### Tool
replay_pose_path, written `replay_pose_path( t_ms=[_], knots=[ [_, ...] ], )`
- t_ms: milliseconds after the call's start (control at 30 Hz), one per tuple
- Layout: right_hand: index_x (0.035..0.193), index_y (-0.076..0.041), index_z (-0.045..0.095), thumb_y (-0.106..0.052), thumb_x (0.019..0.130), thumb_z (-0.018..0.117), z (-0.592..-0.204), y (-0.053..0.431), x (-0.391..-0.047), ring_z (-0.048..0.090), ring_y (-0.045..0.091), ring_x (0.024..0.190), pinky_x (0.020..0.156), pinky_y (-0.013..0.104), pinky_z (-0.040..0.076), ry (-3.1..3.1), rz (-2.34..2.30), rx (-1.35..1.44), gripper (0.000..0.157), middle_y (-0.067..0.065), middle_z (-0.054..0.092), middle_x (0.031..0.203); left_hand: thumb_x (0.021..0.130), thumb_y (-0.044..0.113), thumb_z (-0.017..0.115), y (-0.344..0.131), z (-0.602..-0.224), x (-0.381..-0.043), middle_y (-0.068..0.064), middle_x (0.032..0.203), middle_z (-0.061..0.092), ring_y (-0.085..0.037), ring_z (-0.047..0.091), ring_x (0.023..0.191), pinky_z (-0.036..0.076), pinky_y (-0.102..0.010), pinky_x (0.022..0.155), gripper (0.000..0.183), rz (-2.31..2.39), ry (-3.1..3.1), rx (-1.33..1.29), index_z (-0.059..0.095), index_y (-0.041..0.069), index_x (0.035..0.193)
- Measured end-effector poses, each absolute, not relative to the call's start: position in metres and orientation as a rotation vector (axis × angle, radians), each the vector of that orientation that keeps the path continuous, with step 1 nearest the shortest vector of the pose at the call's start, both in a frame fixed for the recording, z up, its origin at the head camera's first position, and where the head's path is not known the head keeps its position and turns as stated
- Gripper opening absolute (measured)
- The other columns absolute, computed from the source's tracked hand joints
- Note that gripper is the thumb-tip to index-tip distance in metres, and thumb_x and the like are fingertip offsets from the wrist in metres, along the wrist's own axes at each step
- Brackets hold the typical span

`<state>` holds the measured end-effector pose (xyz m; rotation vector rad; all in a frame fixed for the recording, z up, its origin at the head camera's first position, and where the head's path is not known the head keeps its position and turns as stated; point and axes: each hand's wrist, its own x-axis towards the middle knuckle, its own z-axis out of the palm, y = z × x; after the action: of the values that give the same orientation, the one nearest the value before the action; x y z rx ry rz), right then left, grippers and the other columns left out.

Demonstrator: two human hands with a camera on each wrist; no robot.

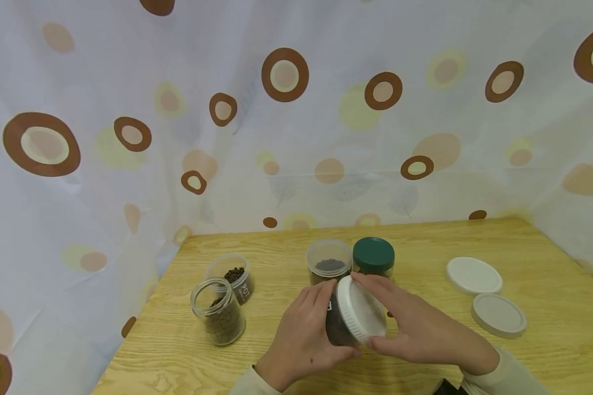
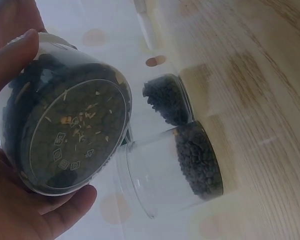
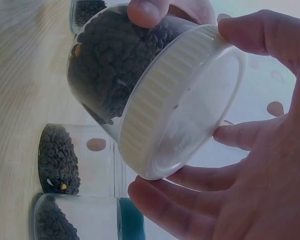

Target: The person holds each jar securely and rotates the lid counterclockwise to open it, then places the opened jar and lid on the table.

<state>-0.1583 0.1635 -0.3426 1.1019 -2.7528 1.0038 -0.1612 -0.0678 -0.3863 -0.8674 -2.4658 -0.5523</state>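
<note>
A person's two hands and a lidded jar above a wooden table [image 1: 143,373]. The left hand [image 1: 306,337] curls round the body of the clear jar [image 1: 337,322], thumb on one side and fingers on the other; the right hand [image 1: 420,323] pinches the ribbed rim of its white screw lid [image 1: 368,312] between thumb and fingertips. The jar is raised and tilted, its lid turned toward the right hand; dark pellets fill much of it, with pale flecks visible through the base in the left wrist view. Just beyond stand an uncapped jar [image 1: 329,259] and, beside it, a jar with a green lid [image 1: 374,253]. To the left, a glass jar [image 1: 223,323] stands in front of a labelled tub [image 1: 245,288], both uncapped and holding dark material. To the right lie a white disc lid [image 1: 474,275] and a greyish lid [image 1: 499,315]. A dotted sheet [image 1: 326,131] forms the background.
</note>
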Motion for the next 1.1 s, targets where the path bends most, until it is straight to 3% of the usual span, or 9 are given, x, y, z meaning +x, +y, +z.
replay_pose_path(
  t_ms=[267, 433, 633, 867, 1100],
  knots=[
    [0.157, -0.03, 0.025, -0.042, 0.09, 0.07, -0.343, 0.165, -0.158, 0.059, 0.029, 0.12, 0.071, 0.025, 0.053, -2.751, 1.0, 1.08, 0.082, 0.011, 0.041, 0.153, 0.063, 0.06, 0.084, -0.067, -0.384, -0.161, -0.001, 0.126, 0.062, -0.016, 0.063, 0.113, 0.057, -0.033, 0.089, 0.101, -0.577, -2.468, -0.848, 0.045, 0.01, 0.142],
    [0.154, -0.026, 0.032, -0.045, 0.095, 0.063, -0.343, 0.161, -0.158, 0.061, 0.023, 0.119, 0.08, 0.03, 0.056, -2.754, 0.994, 0.988, 0.069, 0.005, 0.047, 0.149, 0.062, 0.058, 0.084, -0.068, -0.384, -0.162, 0.0, 0.123, 0.063, -0.016, 0.063, 0.111, 0.057, -0.032, 0.087, 0.1, -0.592, -2.464, -0.832, 0.046, 0.012, 0.141],
    [0.149, -0.019, 0.041, -0.044, 0.1, 0.053, -0.339, 0.158, -0.16, 0.064, 0.022, 0.112, 0.076, 0.03, 0.055, -2.846, 1.124, 0.774, 0.056, 0.006, 0.056, 0.14, 0.061, 0.057, 0.086, -0.068, -0.383, -0.163, -0.001, 0.123, 0.064, -0.015, 0.063, 0.111, 0.057, -0.033, 0.088, 0.1, -0.582, -2.453, -0.827, 0.046, 0.012, 0.14],
    [0.152, -0.014, 0.039, -0.055, 0.099, 0.047, -0.342, 0.154, -0.163, 0.064, 0.014, 0.089, 0.072, 0.035, 0.052, -3.128, 1.101, 0.492, 0.067, 0.004, 0.069, 0.11, 0.061, 0.057, 0.087, -0.068, -0.383, -0.161, -0.001, 0.127, 0.062, -0.016, 0.062, 0.113, 0.057, -0.034, 0.09, 0.1, -0.537, -2.476, -0.817, 0.047, 0.01, 0.14],
    [0.152, -0.012, 0.037, -0.061, 0.095, 0.052, -0.34, 0.148, -0.163, 0.059, 0.011, 0.076, 0.064, 0.031, 0.047, -3.176, 1.063, 0.459, 0.077, 0.002, 0.068, 0.097, 0.06, 0.057, 0.087, -0.068, -0.383, -0.16, -0.002, 0.129, 0.061, -0.017, 0.061, 0.113, 0.057, -0.035, 0.091, 0.101, -0.505, -2.477, -0.809, 0.049, 0.009, 0.14]
  ],
)
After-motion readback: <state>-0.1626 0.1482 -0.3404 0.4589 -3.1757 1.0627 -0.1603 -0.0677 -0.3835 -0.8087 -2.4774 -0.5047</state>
